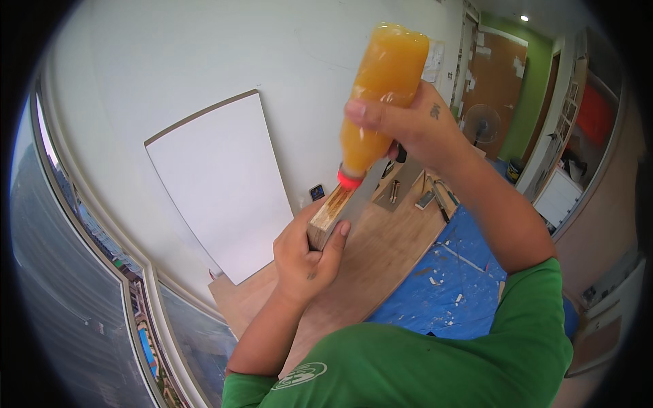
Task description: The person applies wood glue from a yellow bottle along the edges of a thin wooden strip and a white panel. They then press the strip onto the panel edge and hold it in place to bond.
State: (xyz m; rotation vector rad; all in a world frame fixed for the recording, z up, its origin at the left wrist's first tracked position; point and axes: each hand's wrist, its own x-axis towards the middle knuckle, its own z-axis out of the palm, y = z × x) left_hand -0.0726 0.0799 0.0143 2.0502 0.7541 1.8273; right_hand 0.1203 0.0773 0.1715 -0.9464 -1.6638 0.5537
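Observation:
My right hand [418, 120] grips a clear bottle [392, 64] of yellow-orange liquid, tipped upside down. Its red cap [350, 178] is at the upward-facing narrow edge of a wooden board [329, 213]; whether the two touch I cannot tell. A wet-looking, yellowish-brown streak runs along that edge. My left hand [303, 257] holds the board's near end, thumb on the right face and fingers around the left side. The board's grey right face stretches away from me, and its far end is partly hidden behind the bottle and my right hand.
Below lies a plywood surface [367, 260] with pliers [394, 192] and several other tools at its far end. A white panel [224, 188] leans on the wall. Blue sheeting [433, 290] with scattered debris covers the floor at right; a window [76, 229] is left, a fan [481, 124] farther off.

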